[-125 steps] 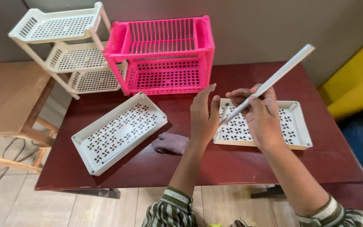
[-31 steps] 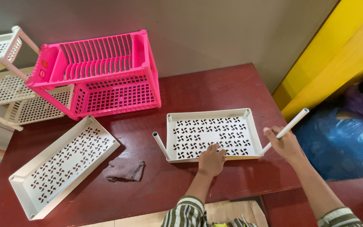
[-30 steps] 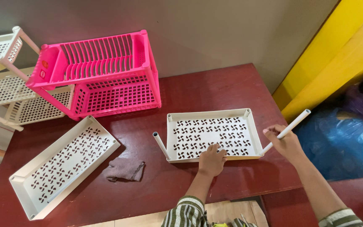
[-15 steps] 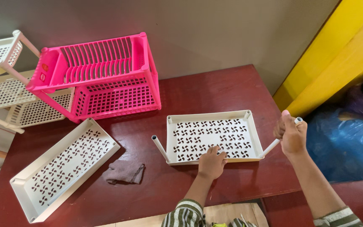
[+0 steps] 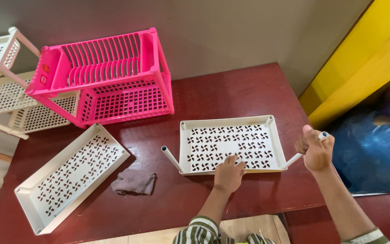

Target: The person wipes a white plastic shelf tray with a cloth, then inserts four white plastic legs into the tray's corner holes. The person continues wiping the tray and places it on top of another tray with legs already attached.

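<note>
White plastic shelving (image 5: pixel 1 81) with perforated tiers is seen at the far left edge, standing partly off the dark red table (image 5: pixel 231 90); nothing is held on its tiers. Just to its right, a bright pink two-tier rack (image 5: pixel 102 79) stands on the table, its slotted upper level and gridded lower basket both bare. In front of these, a loose white tray (image 5: pixel 71 176) with pinwheel-shaped holes is laid diagonally near the table's front left corner, with nothing in it. A crumpled grey cloth (image 5: pixel 134 183) is found just beside its right end.

Right of centre, a second white tray (image 5: pixel 229 143) of the same pattern lies flat and square to the table edge, also bare inside. A short white tube (image 5: pixel 171 158) is fitted into its front left corner socket and leans outward to the left. The left hand (image 5: pixel 228 174) is pressed flat on the tray's front rim, fingers spread onto the perforated floor. At the front right corner, a second white tube (image 5: pixel 304 151) is seated in the socket and slants up to the right. It is gripped by the right hand (image 5: pixel 316 151), which is closed in a fist around its upper part, thumb raised, with the tube's open end showing above the knuckles. A blue plastic bag (image 5: pixel 371 153) lies beyond the table at the far right, below a yellow wall (image 5: pixel 362 54).
</note>
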